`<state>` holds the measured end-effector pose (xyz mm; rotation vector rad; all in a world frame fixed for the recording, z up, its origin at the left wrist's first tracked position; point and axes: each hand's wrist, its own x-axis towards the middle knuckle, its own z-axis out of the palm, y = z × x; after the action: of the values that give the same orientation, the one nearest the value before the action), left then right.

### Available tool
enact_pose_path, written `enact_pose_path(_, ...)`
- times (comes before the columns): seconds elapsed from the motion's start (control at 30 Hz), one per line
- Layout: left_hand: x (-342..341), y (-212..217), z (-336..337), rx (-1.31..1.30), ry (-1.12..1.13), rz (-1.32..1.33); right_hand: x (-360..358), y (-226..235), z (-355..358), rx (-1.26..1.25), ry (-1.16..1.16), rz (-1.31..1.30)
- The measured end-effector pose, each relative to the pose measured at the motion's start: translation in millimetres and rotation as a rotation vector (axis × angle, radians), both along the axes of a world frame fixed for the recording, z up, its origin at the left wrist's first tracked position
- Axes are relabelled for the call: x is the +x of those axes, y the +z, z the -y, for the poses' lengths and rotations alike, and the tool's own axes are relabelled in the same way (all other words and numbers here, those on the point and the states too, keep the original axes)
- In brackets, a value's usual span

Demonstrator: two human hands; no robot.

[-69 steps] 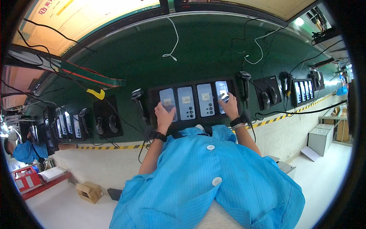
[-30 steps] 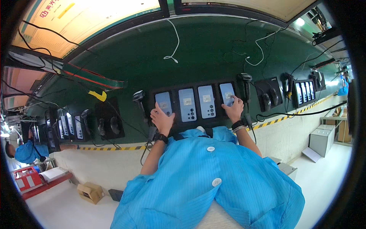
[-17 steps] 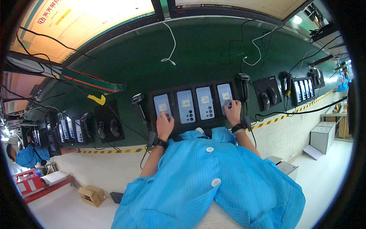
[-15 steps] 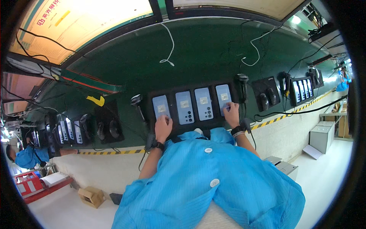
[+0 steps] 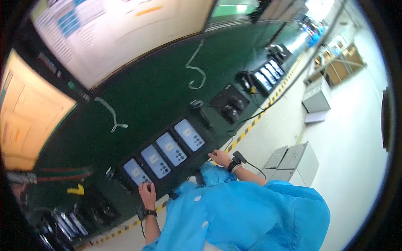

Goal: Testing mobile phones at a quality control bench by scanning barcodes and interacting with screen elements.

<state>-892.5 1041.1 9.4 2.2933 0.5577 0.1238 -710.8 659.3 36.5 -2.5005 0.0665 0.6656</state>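
Four light-blue phones lie back up in a slanting row on a black mat, each with a pale label and dark camera rings. At the lower end of the leftmost phone, my left hand touches it with bent, slightly parted fingertips. The second phone, third phone and rightmost phone have no hand on them. My right hand is off the phones, near the mat's right front edge, its fingers loosely extended with nothing visible in them. Both wrists wear dark bands.
Handheld scanners stand at both ends of the mat, one dark scanner at the right. Two mice rest on a pad beyond it, near another phone tray. White cables lie behind, below large monitors. Yellow-black tape edges the bench.
The view has swung and tilted, so the bench now slants. My right hand has left the rightmost phone and moved toward the mat's edge. My left hand stays at the leftmost phone.
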Motion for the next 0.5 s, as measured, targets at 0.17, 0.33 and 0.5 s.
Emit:
enact_pose_path(0.17, 28, -1, 21, 0.117, 0.105, -0.021, -21, 2, 63, -0.017, -0.054, -0.092)
enact_pose_path(0.33, 69, 12, 95, 0.304, 0.078, 0.091, -34, -28, 133, 0.119, -0.126, -0.128)
enact_pose_path(0.5, 112, 19, 206, 0.13, -0.268, 0.02, -28, -51, 234, 0.213, -0.166, -0.242)
